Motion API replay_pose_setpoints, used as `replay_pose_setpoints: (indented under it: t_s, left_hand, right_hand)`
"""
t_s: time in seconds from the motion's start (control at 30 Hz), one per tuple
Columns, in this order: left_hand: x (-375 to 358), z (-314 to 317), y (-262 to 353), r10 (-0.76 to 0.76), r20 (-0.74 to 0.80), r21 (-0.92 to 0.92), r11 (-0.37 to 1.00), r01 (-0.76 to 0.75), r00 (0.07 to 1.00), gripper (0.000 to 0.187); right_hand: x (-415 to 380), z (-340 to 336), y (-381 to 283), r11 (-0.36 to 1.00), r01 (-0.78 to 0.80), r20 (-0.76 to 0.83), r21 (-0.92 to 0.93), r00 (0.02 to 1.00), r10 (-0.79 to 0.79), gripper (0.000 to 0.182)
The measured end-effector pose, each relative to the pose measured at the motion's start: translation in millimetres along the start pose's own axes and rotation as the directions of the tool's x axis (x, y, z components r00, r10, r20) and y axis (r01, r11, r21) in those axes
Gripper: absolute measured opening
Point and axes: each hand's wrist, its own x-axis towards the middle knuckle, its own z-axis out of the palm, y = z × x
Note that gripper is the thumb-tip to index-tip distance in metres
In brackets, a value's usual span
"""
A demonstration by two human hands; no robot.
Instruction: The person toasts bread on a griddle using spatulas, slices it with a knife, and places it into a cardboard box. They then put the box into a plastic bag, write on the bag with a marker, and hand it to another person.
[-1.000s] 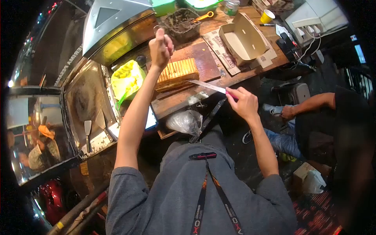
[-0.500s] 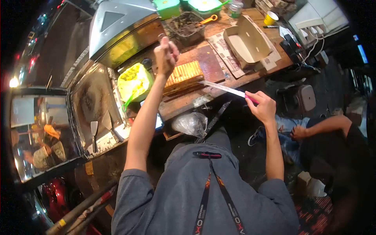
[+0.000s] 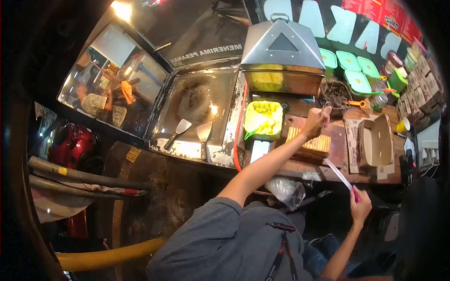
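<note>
My left hand [image 3: 318,122] is closed in a pinch above the back of the toasted bread block [image 3: 311,142]; whatever its fingertips hold, if anything, is too small to make out. My right hand [image 3: 361,205] grips the pink handle of a long knife [image 3: 338,173]. The blade points up and left, its tip close to the bread's front right corner. The bread lies on a brown board [image 3: 338,149]. Left of it stands a square tub of yellow spread [image 3: 263,121], and an open cardboard box [image 3: 376,141] is to the right.
A greasy griddle [image 3: 199,100] with two spatulas [image 3: 182,127] is at the left, beside a metal hooded case [image 3: 282,51]. Behind the bread are a dark crumb-filled container [image 3: 335,92] and green-lidded boxes [image 3: 357,82]. A person [image 3: 101,100] shows beyond the left frame.
The view has swung left, so the bench appears farther right and more of the griddle and case shows. My left hand stays pinched above the bread, and my right hand still holds the knife.
</note>
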Motion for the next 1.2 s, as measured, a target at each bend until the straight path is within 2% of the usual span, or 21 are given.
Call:
replay_pose_setpoints:
  t_s: [0.07, 0.17, 0.3, 0.33, 0.43, 0.47, 0.5, 0.53, 0.57, 0.6, 0.63, 0.67, 0.7, 0.77, 0.8, 0.83, 0.9, 0.97, 1.03, 1.17, 1.2]
  left_hand:
    - [-0.6, -3.2, 5.1, -0.002, -0.006, -0.003, 1.000, 0.002, 1.000, 0.066]
    - [-1.1, 0.7, 3.0, -0.002, -0.001, -0.019, 1.000, 0.002, 1.000, 0.066]
    - [-4.5, 1.4, 5.9, 0.026, -0.046, 0.006, 1.000, -0.026, 0.999, 0.065]
    - [-6.3, 2.6, 7.1, 0.053, -0.075, 0.023, 0.998, -0.051, 0.996, 0.064]
    - [-14.9, 12.9, 17.6, 0.047, -0.180, 0.015, 0.999, -0.045, 0.983, 0.060]
    - [-16.8, 15.5, 15.3, 0.018, -0.181, -0.033, 0.999, -0.024, 0.983, 0.058]
    - [-21.8, 18.6, 12.9, 0.050, -0.182, -0.053, 0.997, -0.060, 0.982, 0.057]
    - [-24.5, 18.5, 13.9, 0.079, -0.159, -0.036, 0.996, -0.086, 0.984, 0.055]
    - [-26.8, 20.7, 14.5, 0.106, -0.132, -0.024, 0.994, -0.110, 0.986, 0.054]
    - [-27.7, 18.0, -13.2, 0.222, -0.052, 0.168, 0.963, -0.211, 0.974, 0.040]
    - [-27.9, 18.6, -28.6, 0.320, 0.057, 0.335, 0.886, -0.320, 0.946, 0.032]
    - [-27.0, 16.5, -45.8, 0.372, 0.115, 0.350, 0.852, -0.388, 0.921, 0.031]
    - [-26.7, 6.1, -23.7, 0.333, 0.125, 0.284, 0.891, -0.355, 0.935, 0.031]
    - [-17.3, 6.0, 37.4, 0.193, 0.163, 0.054, 0.978, -0.204, 0.968, 0.033]
    - [-10.0, 1.5, 66.9, 0.148, 0.163, -0.009, 0.989, -0.148, 0.975, 0.034]
    - [-0.7, 7.7, 92.3, 0.122, 0.094, -0.211, 0.972, -0.099, 0.988, 0.060]
    - [13.0, 15.4, 123.0, 0.076, 0.049, -0.219, 0.974, -0.064, 0.996, 0.066]
    - [24.8, 24.2, 121.0, 0.058, 0.109, -0.323, 0.946, -0.020, 0.992, 0.068]
    - [24.9, 39.1, 101.2, -0.008, 0.132, -0.235, 0.971, 0.039, 0.991, 0.069]
    - [4.9, 55.3, 12.6, 0.030, 0.153, 0.010, 0.999, -0.032, 0.988, 0.071]
    - [-3.0, 57.0, -2.8, 0.012, 0.132, -0.042, 0.999, -0.006, 0.991, 0.069]
  right_hand:
    - [-6.3, -10.8, 1.2, 0.999, 0.032, -0.085, 0.038, 0.996, -0.028, 0.020]
    - [-6.6, -1.0, -0.4, 0.999, -0.025, -0.003, -0.028, 1.000, 0.025, 0.020]
    - [-20.9, -13.6, 3.4, 0.990, -0.138, -0.002, -0.032, 0.990, 0.138, 0.021]
    - [-31.4, -12.3, 19.9, 0.983, -0.176, -0.037, 0.047, 0.983, 0.178, 0.022]
    - [-48.1, -4.8, 15.7, 0.844, -0.405, 0.079, 0.351, 0.911, 0.405, 0.025]
    - [-50.1, 3.1, -0.2, 0.781, -0.397, 0.128, 0.482, 0.914, 0.385, 0.029]
    - [-51.6, 7.4, -17.6, 0.620, -0.499, 0.272, 0.606, 0.862, 0.428, 0.033]
    - [-52.8, 18.5, -35.5, 0.495, -0.491, 0.315, 0.717, 0.861, 0.399, 0.035]
    - [-53.6, 30.7, -51.4, 0.495, -0.487, 0.321, 0.720, 0.866, 0.384, 0.035]
    - [-54.5, 46.9, -59.8, 0.478, -0.514, 0.357, 0.712, 0.851, 0.384, 0.035]
    - [-55.8, 60.5, -65.7, 0.574, -0.548, 0.382, 0.609, 0.836, 0.393, 0.035]
    - [-64.4, 87.9, -54.5, 0.667, -0.535, 0.361, 0.518, 0.844, 0.396, 0.036]
    - [-71.8, 101.3, -54.0, 0.744, -0.454, 0.296, 0.490, 0.890, 0.348, 0.035]
    - [-82.7, 82.8, -76.3, 0.666, -0.439, 0.272, 0.604, 0.898, 0.345, 0.032]
    - [-89.8, 85.0, -70.3, 0.682, -0.389, 0.220, 0.619, 0.920, 0.326, 0.031]
    - [-89.8, 71.1, -81.4, 0.706, -0.382, 0.183, 0.597, 0.921, 0.343, 0.030]
    - [-98.7, 61.8, -84.1, 0.732, -0.387, 0.143, 0.561, 0.916, 0.375, 0.029]
    - [-110.3, 57.2, -82.6, 0.802, -0.312, 0.048, 0.509, 0.941, 0.335, 0.029]
    - [-117.9, 44.5, -90.3, 0.816, -0.303, 0.012, 0.493, 0.940, 0.341, 0.029]
    - [-123.3, 28.3, -106.6, 0.898, -0.242, -0.020, 0.368, 0.963, 0.268, 0.032]
    - [-119.3, 20.6, -114.6, 0.883, -0.274, 0.033, 0.381, 0.959, 0.283, 0.031]
